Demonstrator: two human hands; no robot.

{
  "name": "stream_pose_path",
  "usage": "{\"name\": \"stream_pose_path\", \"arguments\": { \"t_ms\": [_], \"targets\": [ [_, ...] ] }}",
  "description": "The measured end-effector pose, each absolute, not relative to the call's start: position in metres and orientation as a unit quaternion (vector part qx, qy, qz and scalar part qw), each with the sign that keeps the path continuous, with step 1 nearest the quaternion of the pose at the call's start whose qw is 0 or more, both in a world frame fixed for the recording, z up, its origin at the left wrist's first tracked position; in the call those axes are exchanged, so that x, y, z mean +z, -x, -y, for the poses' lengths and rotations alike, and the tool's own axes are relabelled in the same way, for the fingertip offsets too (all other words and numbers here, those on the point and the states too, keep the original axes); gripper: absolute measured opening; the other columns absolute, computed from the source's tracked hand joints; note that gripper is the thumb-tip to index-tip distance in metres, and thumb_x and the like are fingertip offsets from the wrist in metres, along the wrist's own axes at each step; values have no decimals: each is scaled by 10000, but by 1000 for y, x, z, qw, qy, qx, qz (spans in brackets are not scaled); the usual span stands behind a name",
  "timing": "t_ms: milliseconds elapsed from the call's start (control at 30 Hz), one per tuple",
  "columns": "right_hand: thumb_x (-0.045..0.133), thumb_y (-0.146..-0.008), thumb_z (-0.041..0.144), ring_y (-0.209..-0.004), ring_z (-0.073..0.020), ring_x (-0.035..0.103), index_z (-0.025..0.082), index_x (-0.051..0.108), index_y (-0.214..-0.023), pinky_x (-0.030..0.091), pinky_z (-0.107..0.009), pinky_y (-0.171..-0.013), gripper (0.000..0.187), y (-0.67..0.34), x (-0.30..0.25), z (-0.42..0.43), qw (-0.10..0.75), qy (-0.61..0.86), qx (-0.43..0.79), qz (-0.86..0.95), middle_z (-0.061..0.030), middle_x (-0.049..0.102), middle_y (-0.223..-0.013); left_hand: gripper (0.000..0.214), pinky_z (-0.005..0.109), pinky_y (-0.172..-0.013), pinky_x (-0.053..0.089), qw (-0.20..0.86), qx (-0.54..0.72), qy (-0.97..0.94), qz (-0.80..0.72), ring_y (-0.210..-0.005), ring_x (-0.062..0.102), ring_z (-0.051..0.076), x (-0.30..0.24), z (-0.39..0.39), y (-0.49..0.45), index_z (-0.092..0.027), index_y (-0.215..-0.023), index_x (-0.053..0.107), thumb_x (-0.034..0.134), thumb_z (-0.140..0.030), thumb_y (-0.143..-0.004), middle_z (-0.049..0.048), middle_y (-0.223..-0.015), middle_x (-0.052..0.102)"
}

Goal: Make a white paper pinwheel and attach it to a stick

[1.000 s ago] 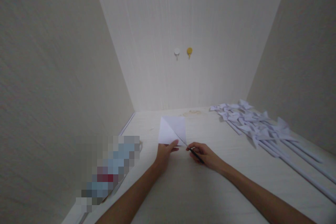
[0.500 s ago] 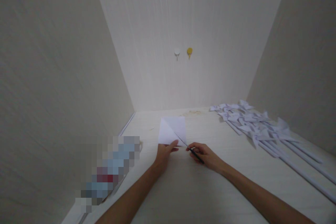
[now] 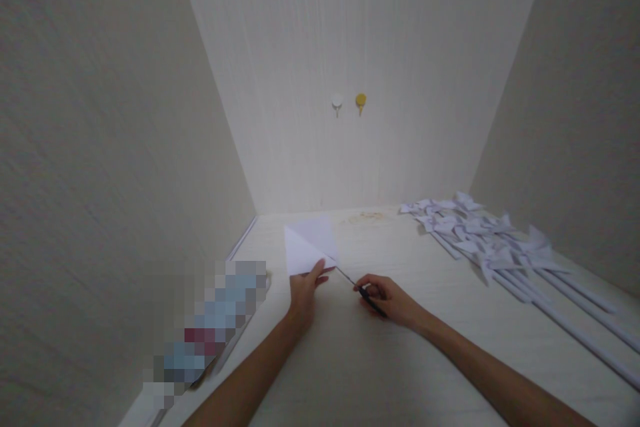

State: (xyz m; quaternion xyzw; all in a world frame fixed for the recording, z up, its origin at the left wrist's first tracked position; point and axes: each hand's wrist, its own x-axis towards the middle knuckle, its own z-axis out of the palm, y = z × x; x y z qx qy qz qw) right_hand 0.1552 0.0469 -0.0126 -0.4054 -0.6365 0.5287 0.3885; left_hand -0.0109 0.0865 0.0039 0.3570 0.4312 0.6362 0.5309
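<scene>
A square sheet of white paper stands over the table with a diagonal line across it. My left hand pinches its near edge, thumb on top and fingers beneath. In my right hand is a pair of slim scissors with black handles, seen almost edge-on. Their tips point up and left to the paper's lower right corner. Whether the blades are parted, I cannot tell.
Several white paper pinwheels on long white sticks lie at the right. A blurred-out item lies along the left wall. Two hooks, white and yellow, hang on the back wall.
My left hand has shifted the paper left and turned it a little. The scissors, earlier lying along the diagonal, now reach only the corner. My right hand has barely moved.
</scene>
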Motion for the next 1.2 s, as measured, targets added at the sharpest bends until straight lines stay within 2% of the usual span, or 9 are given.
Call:
{"name": "stream_pose_path", "arguments": {
  "t_ms": [100,200,400,500,667,867,967,1067,1200],
  "targets": [
    [556,-637,240,-334,-37,324,161,482,-801,228,-152,-316,196,-155,-12,-47,384,413,532,632,100,406,-421,192,192,-482,475,511,667,-318,-438,-590,596,124,5,-89,14,-102,-710,578,649,-141,-536,49,-749,629],
    [584,-604,241,-338,-39,349,163,469,-784,243,-151,-321,228,-154,-11,-49,418,429,527,602,96,432,-421,116,192,-489,477,507,661,-327,-445,-532,568,103,5,-90,14,-94,-607,576,647,-138,-526,21,-631,614],
    [665,-521,249,-373,-40,394,181,426,-801,267,-150,-349,374,-152,-10,-54,551,444,519,479,65,533,-501,118,203,-436,453,494,561,-460,-479,-441,537,112,6,-79,5,-93,-513,571,638,-188,-536,1,-468,573],
    [689,-501,254,-381,-35,395,184,425,-812,262,-148,-352,414,-152,-11,-55,578,443,518,448,59,548,-536,103,221,-441,462,486,504,-536,-471,-463,550,130,6,-74,0,-97,-593,600,637,-156,-516,13,-514,607],
    [708,-477,277,-367,-37,391,188,421,-790,268,-155,-354,433,-153,-12,-55,582,442,522,440,86,502,-492,241,242,-467,481,503,471,-584,-430,-530,574,143,0,-72,-3,-116,-776,614,608,-151,-537,45,-694,657],
    [709,-472,292,-365,-37,369,190,429,-785,256,-160,-356,432,-152,-9,-53,580,442,521,443,92,477,-468,41,206,-392,430,489,459,-578,-465,-413,529,124,5,-68,-6,-130,-556,604,585,-106,-529,27,-495,612],
    [706,-471,309,-362,-39,362,189,436,-789,242,-164,-349,434,-152,-9,-53,580,447,515,445,85,480,-471,38,198,-360,400,475,462,-576,-479,-359,495,112,7,-67,-8,-137,-505,591,603,-103,-515,14,-434,585],
    [707,-467,318,-364,-39,365,184,444,-790,248,-167,-355,438,-152,-9,-54,578,448,515,447,81,481,-477,55,208,-367,408,487,471,-569,-466,-377,512,124,5,-68,-9,-136,-565,609,633,-170,-529,20,-462,604],
    [709,-467,303,-369,-34,368,174,455,-784,254,-164,-366,426,-151,-8,-54,573,440,522,453,85,473,-472,137,225,-441,453,490,485,-572,-445,-518,581,156,0,-69,-9,-149,-629,627,648,-258,-548,39,-619,657]
  ]
}}
